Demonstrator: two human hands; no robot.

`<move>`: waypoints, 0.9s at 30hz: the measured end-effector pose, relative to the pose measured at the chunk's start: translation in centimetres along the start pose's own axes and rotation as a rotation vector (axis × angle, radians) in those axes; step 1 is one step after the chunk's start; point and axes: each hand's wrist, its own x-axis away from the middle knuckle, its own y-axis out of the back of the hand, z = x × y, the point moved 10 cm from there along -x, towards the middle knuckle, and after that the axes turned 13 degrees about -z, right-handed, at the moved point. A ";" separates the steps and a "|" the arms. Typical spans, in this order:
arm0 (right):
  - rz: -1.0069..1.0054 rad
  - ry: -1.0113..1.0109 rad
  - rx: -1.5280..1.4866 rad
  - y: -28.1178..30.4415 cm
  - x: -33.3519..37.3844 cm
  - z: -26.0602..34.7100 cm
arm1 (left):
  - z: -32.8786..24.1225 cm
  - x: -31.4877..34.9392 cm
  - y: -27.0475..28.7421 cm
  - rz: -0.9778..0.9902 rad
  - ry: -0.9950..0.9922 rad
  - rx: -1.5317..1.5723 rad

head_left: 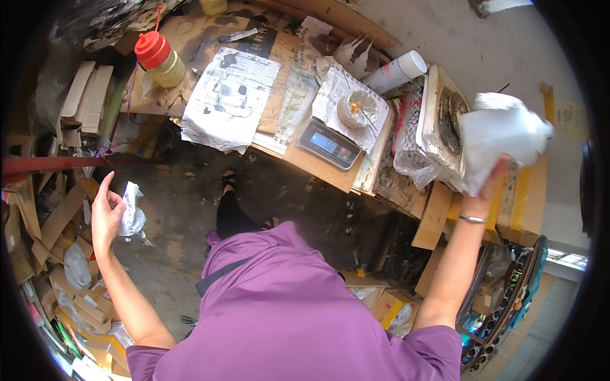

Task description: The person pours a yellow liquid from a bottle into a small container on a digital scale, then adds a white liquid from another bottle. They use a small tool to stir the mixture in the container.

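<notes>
My left hand (107, 213) is held out over the floor at the left, its index finger stretched and the other fingers curled around a crumpled white paper (132, 213). My right hand (488, 189) reaches to the right end of the workbench and grips a white, blurred bundle (502, 136) that looks like a plastic bag; what is inside cannot be made out. Just left of it stands a crusted hot-plate-like slab (452, 124). A digital scale (329, 145) bears a sheet of paper and a small cup (358, 111) with a thin stick in it.
Stained paper (230, 95) lies on the bench beside a red-capped squeeze bottle (159, 60). A white spray can (397, 71) lies tilted behind the scale. Cardboard boxes (524, 197) stand at the right; flattened cardboard (60, 216) piles up at the left near a red bar (57, 166).
</notes>
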 end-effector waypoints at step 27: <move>-1.009 -0.023 0.452 46.2 33.6 3.5 | -9.0 -1.3 -10.9 0.276 -0.261 -0.210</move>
